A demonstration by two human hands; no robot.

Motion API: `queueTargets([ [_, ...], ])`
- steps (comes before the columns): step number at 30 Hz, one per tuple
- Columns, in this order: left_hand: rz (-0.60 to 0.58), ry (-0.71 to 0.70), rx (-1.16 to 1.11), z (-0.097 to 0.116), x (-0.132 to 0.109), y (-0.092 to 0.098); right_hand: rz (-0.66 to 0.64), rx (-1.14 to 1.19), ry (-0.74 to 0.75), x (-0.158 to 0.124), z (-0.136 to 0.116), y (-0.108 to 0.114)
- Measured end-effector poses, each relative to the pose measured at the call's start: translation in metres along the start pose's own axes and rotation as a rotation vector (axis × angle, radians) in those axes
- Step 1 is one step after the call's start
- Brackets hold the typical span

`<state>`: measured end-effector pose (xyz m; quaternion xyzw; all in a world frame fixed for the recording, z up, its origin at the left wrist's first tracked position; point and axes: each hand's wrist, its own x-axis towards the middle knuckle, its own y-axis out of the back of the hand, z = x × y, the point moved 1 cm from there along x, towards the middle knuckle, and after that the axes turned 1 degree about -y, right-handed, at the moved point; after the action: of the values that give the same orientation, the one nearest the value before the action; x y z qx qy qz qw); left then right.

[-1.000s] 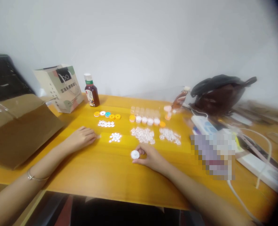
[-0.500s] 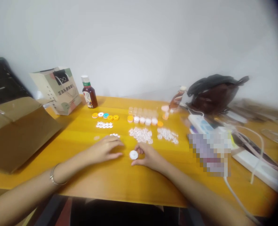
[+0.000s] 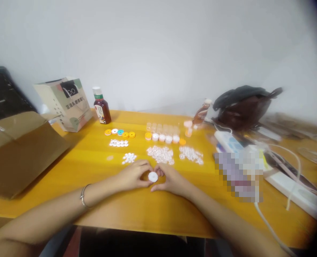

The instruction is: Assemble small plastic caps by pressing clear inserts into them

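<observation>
A white round disc (image 3: 153, 177) with a raised centre is held up just above the near middle of the table. My left hand (image 3: 137, 174) is closed on its left side, thumb below and fingertips above. From the right, my right hand (image 3: 170, 178) curls its fingers against the same disc, its thumb lower down near the edge. Beyond my left hand lies a cluster of small white round pieces (image 3: 129, 158). Past my right hand are two loose heaps of small white ring-shaped pieces, the left heap (image 3: 160, 154) and the right heap (image 3: 191, 154).
Behind stand rows of orange and white caps (image 3: 162, 137), clear cups (image 3: 163, 127) and coloured discs (image 3: 120, 132). A dark bottle (image 3: 102, 110), a paper bag (image 3: 76, 103) and a cardboard box (image 3: 21, 150) are left; a power strip (image 3: 295, 192), cables and dark bag (image 3: 244, 107) right.
My left hand has moved right and closed on the white disc, uncovering the small white pieces behind it. My right hand stays almost in place, still at the disc.
</observation>
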<state>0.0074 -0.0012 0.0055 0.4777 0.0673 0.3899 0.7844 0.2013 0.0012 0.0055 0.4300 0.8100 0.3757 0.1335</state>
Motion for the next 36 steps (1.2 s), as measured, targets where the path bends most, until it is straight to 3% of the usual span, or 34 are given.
queueTargets([
  [5,0.025,-0.001,-0.078,0.008,-0.001,0.007,-0.011,0.006,0.021,0.000,0.002,0.000],
  [8,0.127,-0.039,-0.095,0.008,0.003,0.022,-0.011,-0.007,0.029,0.000,0.001,0.000],
  [11,0.284,-0.003,-0.037,-0.010,0.010,0.045,-0.006,-0.008,0.006,-0.001,0.000,0.001],
  [15,0.395,0.126,0.180,-0.056,0.025,0.076,-0.005,-0.005,-0.005,-0.001,0.000,0.001],
  [20,0.233,0.319,0.389,-0.094,0.050,0.090,0.000,-0.002,0.014,-0.001,0.001,0.001],
  [27,0.155,0.390,0.464,-0.106,0.076,0.080,-0.003,-0.001,0.035,-0.001,0.003,0.000],
  [36,0.138,0.438,0.468,-0.120,0.075,0.080,-0.008,0.004,0.033,-0.001,0.002,0.001],
])
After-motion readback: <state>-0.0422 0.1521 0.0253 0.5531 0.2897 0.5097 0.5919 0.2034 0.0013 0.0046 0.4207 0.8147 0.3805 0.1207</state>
